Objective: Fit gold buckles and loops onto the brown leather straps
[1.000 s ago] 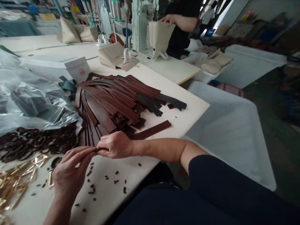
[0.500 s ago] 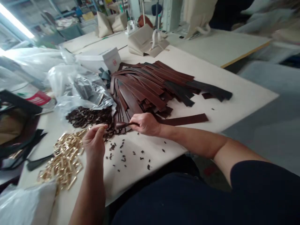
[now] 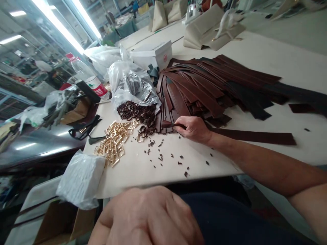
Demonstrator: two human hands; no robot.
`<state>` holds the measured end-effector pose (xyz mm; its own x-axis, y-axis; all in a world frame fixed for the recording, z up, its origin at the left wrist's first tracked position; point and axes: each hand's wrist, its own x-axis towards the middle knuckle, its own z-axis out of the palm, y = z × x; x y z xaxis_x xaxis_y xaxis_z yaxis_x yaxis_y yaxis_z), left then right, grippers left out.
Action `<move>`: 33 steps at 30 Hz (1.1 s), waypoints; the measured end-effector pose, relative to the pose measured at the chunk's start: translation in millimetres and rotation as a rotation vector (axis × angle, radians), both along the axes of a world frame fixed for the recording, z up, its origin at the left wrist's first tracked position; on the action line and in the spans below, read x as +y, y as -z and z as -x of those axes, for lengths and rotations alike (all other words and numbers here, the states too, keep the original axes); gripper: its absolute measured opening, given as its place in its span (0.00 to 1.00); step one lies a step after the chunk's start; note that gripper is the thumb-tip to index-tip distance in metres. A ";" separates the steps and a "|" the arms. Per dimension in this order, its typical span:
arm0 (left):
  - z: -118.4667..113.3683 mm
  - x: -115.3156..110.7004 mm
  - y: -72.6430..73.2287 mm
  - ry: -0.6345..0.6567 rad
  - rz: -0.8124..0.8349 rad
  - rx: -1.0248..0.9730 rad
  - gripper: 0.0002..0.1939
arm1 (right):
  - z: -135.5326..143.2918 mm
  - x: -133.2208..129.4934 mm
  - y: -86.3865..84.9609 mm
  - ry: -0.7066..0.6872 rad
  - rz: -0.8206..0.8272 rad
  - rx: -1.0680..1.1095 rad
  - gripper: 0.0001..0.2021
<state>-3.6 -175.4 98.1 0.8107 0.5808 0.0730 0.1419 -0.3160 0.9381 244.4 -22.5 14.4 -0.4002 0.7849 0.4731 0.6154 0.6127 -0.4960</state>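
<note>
My right hand [image 3: 195, 128] is closed on a dark brown leather strap [image 3: 167, 124], whose folded end sticks out to the left of the fingers. Close to the camera, at the bottom of the view, is my left hand [image 3: 150, 216], with its back and knuckles showing. Its fingertips are hidden, so what it holds, if anything, cannot be seen. Beyond my right hand lies a large fan of brown and black leather strips [image 3: 194, 85]. Gold rectangular buckles [image 3: 112, 143] are heaped on the left, beside a pile of small dark leather loops [image 3: 138, 112]. Small dark scraps [image 3: 180, 163] dot the pale table.
A clear plastic bag [image 3: 130, 81], a white box [image 3: 153, 54] and a bottle with a red label [image 3: 95, 86] stand at the back left. A wrapped white packet [image 3: 81, 180] sits at the near left corner. A beige bag [image 3: 204, 30] lies further back.
My left hand has come away from beside the loops, back and up close to the camera. My right hand still grips the strap. The view has swung to the left.
</note>
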 end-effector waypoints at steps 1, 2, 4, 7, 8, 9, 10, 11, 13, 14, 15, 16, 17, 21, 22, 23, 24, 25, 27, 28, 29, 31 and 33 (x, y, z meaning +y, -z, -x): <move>4.8 -5.7 0.5 -0.033 0.040 -0.001 0.32 | 0.0 0.0 0.1 -0.002 0.004 -0.003 0.06; 8.1 -8.2 0.4 -0.055 0.050 -0.001 0.31 | -0.1 0.1 0.2 -0.004 0.006 -0.008 0.06; 11.7 -1.5 -1.9 -0.082 0.054 -0.010 0.29 | -0.2 0.4 0.4 -0.006 0.004 -0.014 0.06; 19.5 34.6 -4.1 -0.319 -0.081 0.034 0.24 | -0.1 1.0 1.2 -0.007 -0.009 -0.013 0.06; 24.1 50.1 -1.8 -0.488 -0.189 0.074 0.21 | 0.1 1.1 1.7 -0.008 -0.014 -0.013 0.06; 29.6 65.3 2.8 -0.643 -0.312 0.133 0.17 | 0.4 1.2 2.2 -0.010 -0.018 -0.012 0.05; 35.7 79.5 9.9 -0.757 -0.424 0.209 0.13 | 0.9 1.1 2.7 -0.013 -0.020 -0.012 0.05; 41.9 91.9 19.2 -0.827 -0.511 0.288 0.10 | 1.4 1.0 3.1 -0.016 -0.020 -0.011 0.05; 52.5 110.5 41.5 -0.846 -0.596 0.435 0.06 | 2.7 0.5 3.7 -0.029 -0.018 -0.012 0.05; 56.3 116.8 52.6 -0.837 -0.610 0.491 0.05 | 3.3 0.2 3.7 -0.034 -0.018 -0.014 0.06; 58.8 121.7 62.6 -0.824 -0.611 0.535 0.05 | 3.9 -0.1 3.6 -0.038 -0.016 -0.014 0.06; 60.1 125.4 70.7 -0.819 -0.602 0.566 0.05 | 4.3 -0.4 3.5 -0.039 -0.014 -0.014 0.06; 60.3 128.3 76.8 -0.822 -0.587 0.584 0.04 | 4.5 -0.6 3.3 -0.039 -0.012 -0.011 0.06; 53.8 137.3 81.3 -0.905 -0.418 0.493 0.03 | 4.4 -1.3 3.0 -0.043 0.003 0.022 0.05; 50.5 139.4 79.5 -0.939 -0.340 0.396 0.03 | 4.2 -1.5 3.1 -0.044 0.009 0.035 0.05; 46.4 141.5 77.2 -0.972 -0.235 0.262 0.04 | 4.1 -1.6 3.1 -0.045 0.016 0.052 0.04; 41.3 143.7 75.0 -1.000 -0.103 0.101 0.06 | 4.0 -1.6 3.1 -0.045 0.025 0.070 0.04; 35.2 146.0 73.1 -1.018 0.045 -0.074 0.08 | 3.8 -1.7 2.8 -0.046 0.034 0.091 0.04; 20.7 150.5 70.8 -1.031 0.326 -0.397 0.11 | 3.5 -2.0 1.5 -0.047 0.055 0.138 0.04; 12.8 152.5 70.5 -1.038 0.434 -0.521 0.11 | 3.2 -2.1 0.4 -0.048 0.063 0.161 0.04; 5.0 154.3 70.9 -1.049 0.511 -0.613 0.10 | 2.9 -2.4 -0.9 -0.049 0.069 0.182 0.04; -8.5 156.4 73.2 -1.073 0.610 -0.709 0.09 | 2.4 -2.9 -4.1 -0.047 0.073 0.219 0.04; -18.0 156.4 76.3 -1.081 0.676 -0.725 0.10 | 2.1 -3.5 -7.0 -0.039 0.073 0.250 0.04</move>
